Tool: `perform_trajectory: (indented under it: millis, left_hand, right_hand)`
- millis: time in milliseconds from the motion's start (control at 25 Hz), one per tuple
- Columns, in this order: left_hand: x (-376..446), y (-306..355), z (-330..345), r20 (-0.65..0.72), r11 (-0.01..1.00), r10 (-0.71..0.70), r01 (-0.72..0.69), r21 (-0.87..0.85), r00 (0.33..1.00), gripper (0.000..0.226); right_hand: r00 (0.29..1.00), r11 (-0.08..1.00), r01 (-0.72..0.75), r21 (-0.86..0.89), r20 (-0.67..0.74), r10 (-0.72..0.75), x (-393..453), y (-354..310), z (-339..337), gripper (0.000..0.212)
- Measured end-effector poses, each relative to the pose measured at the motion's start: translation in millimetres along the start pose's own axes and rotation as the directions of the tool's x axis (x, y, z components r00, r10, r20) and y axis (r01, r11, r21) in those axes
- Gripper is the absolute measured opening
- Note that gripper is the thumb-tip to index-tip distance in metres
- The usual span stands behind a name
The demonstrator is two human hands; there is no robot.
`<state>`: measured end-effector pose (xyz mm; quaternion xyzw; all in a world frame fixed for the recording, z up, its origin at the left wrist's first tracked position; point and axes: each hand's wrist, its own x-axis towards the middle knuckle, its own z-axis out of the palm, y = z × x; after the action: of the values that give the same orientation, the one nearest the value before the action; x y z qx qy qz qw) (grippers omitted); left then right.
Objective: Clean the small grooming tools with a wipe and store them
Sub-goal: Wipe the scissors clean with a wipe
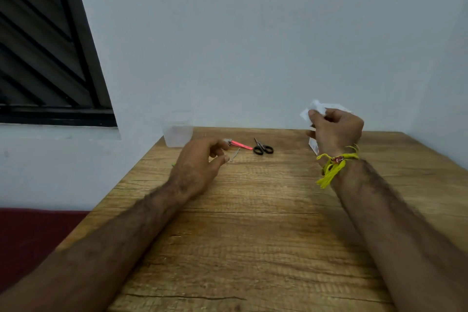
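My right hand (335, 130) is raised above the table's far right, shut on a crumpled white wipe (315, 107). My left hand (201, 159) hovers low over the table with its fingers apart and curled, holding nothing. Just beyond its fingertips lie a pink-handled tool (240, 145) and a thin metal tool (235, 154). Small black-handled scissors (262, 148) lie to their right. A clear plastic container (177, 134) stands at the table's far left corner.
A white packet (313, 145) stands on the wooden table (253, 235) behind my right wrist, partly hidden. A pale wall rises behind the table. A dark window is at upper left, red fabric at lower left.
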<state>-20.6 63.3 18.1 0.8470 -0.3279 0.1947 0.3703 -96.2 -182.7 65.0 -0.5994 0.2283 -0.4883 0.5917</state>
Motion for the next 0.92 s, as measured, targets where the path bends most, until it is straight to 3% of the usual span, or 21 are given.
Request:
perform_trajectory:
  millis: [160,360,680,920]
  left_hand:
    - [7,6,10,0.061,0.996,-0.083,0.084,-0.010,0.995,0.012]
    - [41,14,46,0.174,0.989,-0.150,0.145,0.039,0.973,0.009]
    - [81,21,90,0.067,0.981,-0.191,0.187,0.052,0.979,0.012]
    - [91,25,96,0.127,0.966,-0.248,0.234,0.113,0.960,0.040]
  right_hand:
    - [1.000,0.999,-0.008,-0.043,0.030,0.010,2,11,4,0.026]
    - [0.989,0.993,-0.034,-0.112,0.137,0.049,8,33,4,0.023]
    - [0.995,0.999,-0.009,-0.048,0.103,0.014,28,34,10,0.019]
    - [0.995,0.975,0.087,-0.202,0.064,-0.075,13,51,20,0.028]
